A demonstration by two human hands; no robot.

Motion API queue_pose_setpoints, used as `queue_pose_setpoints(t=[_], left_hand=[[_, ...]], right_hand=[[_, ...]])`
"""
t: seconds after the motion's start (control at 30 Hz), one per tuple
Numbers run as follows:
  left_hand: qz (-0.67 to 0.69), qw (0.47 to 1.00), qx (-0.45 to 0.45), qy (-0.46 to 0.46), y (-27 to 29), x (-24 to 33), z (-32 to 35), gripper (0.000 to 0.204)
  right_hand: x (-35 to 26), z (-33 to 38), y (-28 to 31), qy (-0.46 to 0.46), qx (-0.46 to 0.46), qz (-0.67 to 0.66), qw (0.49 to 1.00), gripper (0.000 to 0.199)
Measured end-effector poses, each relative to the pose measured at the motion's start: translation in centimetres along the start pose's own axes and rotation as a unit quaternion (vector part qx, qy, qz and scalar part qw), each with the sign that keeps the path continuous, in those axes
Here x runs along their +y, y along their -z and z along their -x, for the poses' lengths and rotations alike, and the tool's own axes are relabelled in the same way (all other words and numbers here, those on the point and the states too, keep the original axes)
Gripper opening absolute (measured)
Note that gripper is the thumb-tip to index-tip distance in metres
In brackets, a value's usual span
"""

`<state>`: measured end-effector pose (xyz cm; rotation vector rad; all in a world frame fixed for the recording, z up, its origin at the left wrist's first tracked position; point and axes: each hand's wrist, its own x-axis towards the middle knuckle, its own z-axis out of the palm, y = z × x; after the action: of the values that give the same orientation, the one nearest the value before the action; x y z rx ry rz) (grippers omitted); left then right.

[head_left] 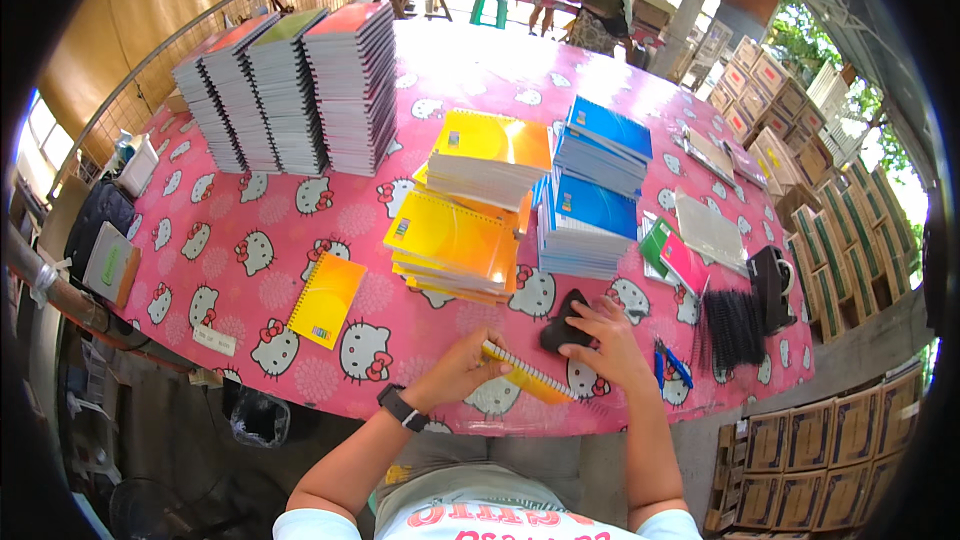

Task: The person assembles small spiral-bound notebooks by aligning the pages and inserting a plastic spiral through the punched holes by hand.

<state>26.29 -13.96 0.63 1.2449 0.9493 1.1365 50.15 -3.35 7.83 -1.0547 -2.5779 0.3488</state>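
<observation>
White tee [470, 500], red print, nearest cam. L hand [468, 370] fingers pinching one end of yellow spiral notebook [532, 380]; long axis runs from L fingers to rt & toward body, coil edge up. R hand [603, 336] fingers spread on matte blk obj [553, 338], can't tell if gripped. Notebook cover glossy, coil whitish wire. Past fingers: yellow stacks [450, 235], blue stacks [590, 225]. Table [285, 285] pink, cat print. Cartons [800, 440] far rt.

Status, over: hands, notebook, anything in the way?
Left hand gripping yellow notebook, spiral showing. Right hand on black object, grip unclear. Blue-handled pliers farther right; nothing appears to block the notebook.
</observation>
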Motion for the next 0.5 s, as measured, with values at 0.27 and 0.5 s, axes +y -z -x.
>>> queue_pose_setpoints(t=[0.27,0.5], left_hand=[[-0.102,0.988,0.104,-0.058,-2.5,2.2,-0.5,0.025],[-0.061,0.990,0.102,-0.071,-3.7,5.3,0.0,0.023]], right_hand=[[-10.2,3.1,1.7,0.014,-0.009,-0.166,0.986,0.063],[-9.2,2.3,0.8,0.024,0.046,-0.181,0.982,0.049]])
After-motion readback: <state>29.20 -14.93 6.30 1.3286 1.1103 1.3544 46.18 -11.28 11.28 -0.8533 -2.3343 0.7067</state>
